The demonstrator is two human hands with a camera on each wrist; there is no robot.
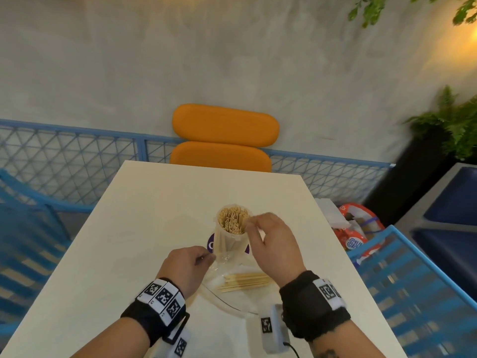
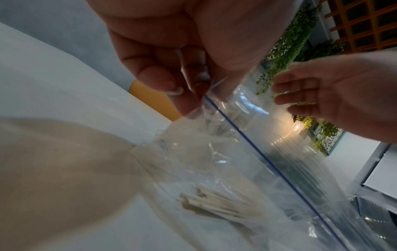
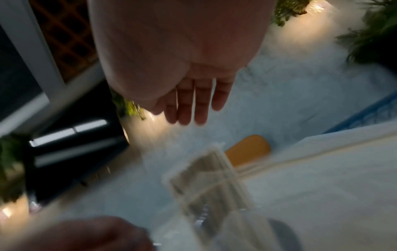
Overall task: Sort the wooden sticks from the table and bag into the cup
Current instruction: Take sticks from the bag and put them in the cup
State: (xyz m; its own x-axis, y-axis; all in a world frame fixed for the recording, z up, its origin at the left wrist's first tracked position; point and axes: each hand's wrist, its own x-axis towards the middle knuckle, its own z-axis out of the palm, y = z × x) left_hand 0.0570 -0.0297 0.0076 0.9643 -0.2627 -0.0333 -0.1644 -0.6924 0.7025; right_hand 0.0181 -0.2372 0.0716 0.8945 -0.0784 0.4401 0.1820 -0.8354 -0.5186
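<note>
Left wrist view shows your left hand (image 2: 171, 56) pinching the top edge of the clear zip bag (image 2: 247, 161) between thumb and fingertips, just where the blue seal line begins, holding the mouth lifted off the table (image 2: 53, 76). Lower in that frame, a small bundle of wooden sticks (image 2: 217, 207) lies inside the bag on the tabletop.

Head view puts your right hand (image 1: 273, 244) right of centre, up beside the rim of the cup (image 1: 232, 229), which stands at mid-frame and is already packed with upright sticks. The right wrist view shows those fingers (image 3: 193, 103) straight and relaxed with nothing between them, so that hand looks empty; the picture is blurred, but no stick shows in it.

You appear to be between drops: one delivery to the cup seems finished and the sticks in the bag, at lower centre just below your right hand in the head view, remain to be moved.

Next, bring the right hand back down to the bag mouth, keep the left pinch firm so the opening stays wide, and reach in for the bundle. The cup looks nearly full, so you will likely need to feed new sticks into gaps rather than drop them.
</note>
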